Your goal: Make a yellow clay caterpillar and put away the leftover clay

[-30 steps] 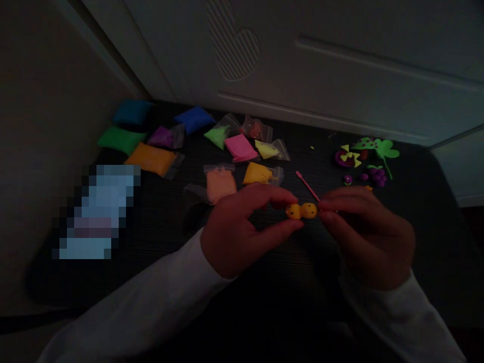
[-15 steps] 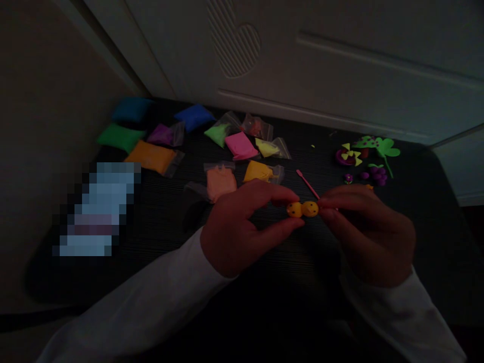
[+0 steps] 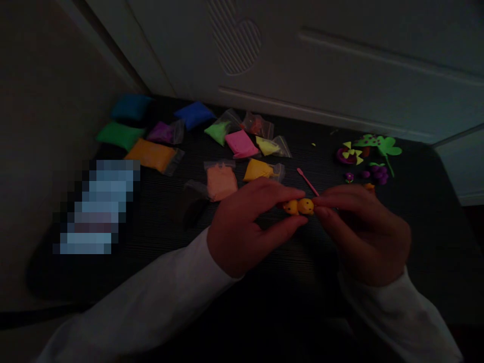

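Observation:
A small yellow-orange clay figure [image 3: 305,206], made of two joined rounded heads with dark dot eyes, is held above the dark table. The thumb and forefinger of my left hand [image 3: 245,229] close around its left part from above and below. At its right end, the thumb and forefinger of my right hand [image 3: 372,237] are pinched together against it; the exact contact is hidden. Behind my right fingers lies a pink modelling tool [image 3: 307,181] on the table, its lower end partly covered by the hand.
Several bags of coloured clay, among them a peach one [image 3: 221,181] and an orange one [image 3: 151,155], lie left and behind. Finished clay pieces, including a purple grape bunch [image 3: 379,173] and a green flower [image 3: 388,146], sit at right. A blurred-out bright screen [image 3: 100,206] is at left.
Both hands have shifted slightly left with the clay figure. My left fingertips now reach further over it, and its right head sits closer between them.

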Tool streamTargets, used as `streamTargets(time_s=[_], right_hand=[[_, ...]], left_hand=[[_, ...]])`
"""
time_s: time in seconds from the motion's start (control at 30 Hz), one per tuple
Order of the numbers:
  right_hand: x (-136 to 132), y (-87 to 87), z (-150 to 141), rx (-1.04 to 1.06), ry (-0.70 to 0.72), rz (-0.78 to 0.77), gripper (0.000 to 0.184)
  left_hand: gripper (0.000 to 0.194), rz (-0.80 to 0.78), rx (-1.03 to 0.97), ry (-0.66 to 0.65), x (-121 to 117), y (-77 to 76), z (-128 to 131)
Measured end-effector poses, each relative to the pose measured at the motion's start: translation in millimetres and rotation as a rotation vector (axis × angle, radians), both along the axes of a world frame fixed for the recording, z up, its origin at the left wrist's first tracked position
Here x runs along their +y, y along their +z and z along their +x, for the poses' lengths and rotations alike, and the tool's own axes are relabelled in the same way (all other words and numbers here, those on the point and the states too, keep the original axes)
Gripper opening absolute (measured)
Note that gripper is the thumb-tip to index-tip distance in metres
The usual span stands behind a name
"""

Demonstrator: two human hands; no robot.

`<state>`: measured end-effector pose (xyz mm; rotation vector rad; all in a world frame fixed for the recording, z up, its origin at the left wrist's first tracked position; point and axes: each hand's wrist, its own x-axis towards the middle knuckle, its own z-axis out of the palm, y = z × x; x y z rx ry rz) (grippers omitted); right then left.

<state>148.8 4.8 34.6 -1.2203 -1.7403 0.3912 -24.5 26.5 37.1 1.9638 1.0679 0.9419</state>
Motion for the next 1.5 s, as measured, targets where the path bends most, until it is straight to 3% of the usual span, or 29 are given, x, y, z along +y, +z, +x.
streamTargets(time_s=[0.37,0.8,1.03,1.23,1.5], right_hand=[[-0.8,-0.9,-0.7,0.006,0.001,0.017,0.023],[-5.1,1.3,-1.8,-0.095,-0.019,-0.003,0.024],[-8.4,1.1,-2.1,-0.193,0.015,0.056,0.034],[-7.5,1.5,-4.3,-0.071,-0.018,0.083,0.029],[-8.6,1.5,-1.9,-0.09,0.045,0.058,0.031]], left_hand=[[0.02,0.014,-0.027,0.004,-0.7,-1.6,1.9],[0.018,0.135,-0.021,0.037,0.1,-3.1,2.3],[0.018,0.171,-0.048,0.074,-0.1,-3.8,2.5],[0.018,0.171,-0.021,0.095,-0.4,-3.2,2.1],[0.017,0.219,0.013,0.096,-1.1,-1.5,2.6]])
